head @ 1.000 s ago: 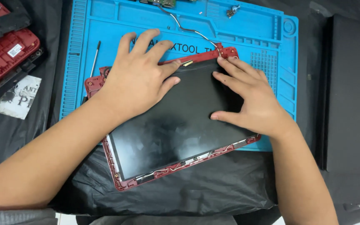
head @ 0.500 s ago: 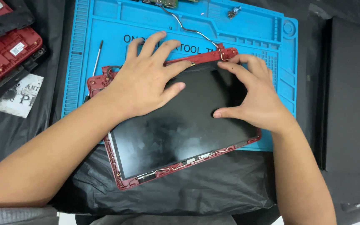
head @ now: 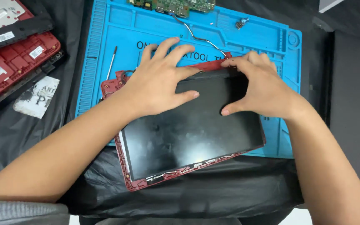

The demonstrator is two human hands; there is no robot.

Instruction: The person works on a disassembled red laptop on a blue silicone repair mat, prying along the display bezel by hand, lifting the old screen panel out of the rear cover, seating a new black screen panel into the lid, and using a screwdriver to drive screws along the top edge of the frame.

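Observation:
A black laptop screen panel (head: 188, 137) lies in a red lid shell (head: 159, 180) on a blue work mat (head: 117, 33). My left hand (head: 157, 81) rests flat on the panel's upper left part, fingers spread toward the far edge. My right hand (head: 259, 87) presses on the upper right part, its fingertips hooked over the shell's far edge near the hinge. A thin grey cable (head: 198, 38) runs from that corner up to a green circuit board (head: 176, 5).
A screwdriver (head: 111, 62) lies on the mat's left side, and a small metal part (head: 241, 23) at the top. Red and black laptop case parts (head: 13, 54) sit at left beside a printed bag (head: 36, 96). A closed black laptop (head: 355, 112) lies at right.
Both hands have slid toward the panel's far edge. My right hand's fingers moved from flat on the panel to curling over the top right edge.

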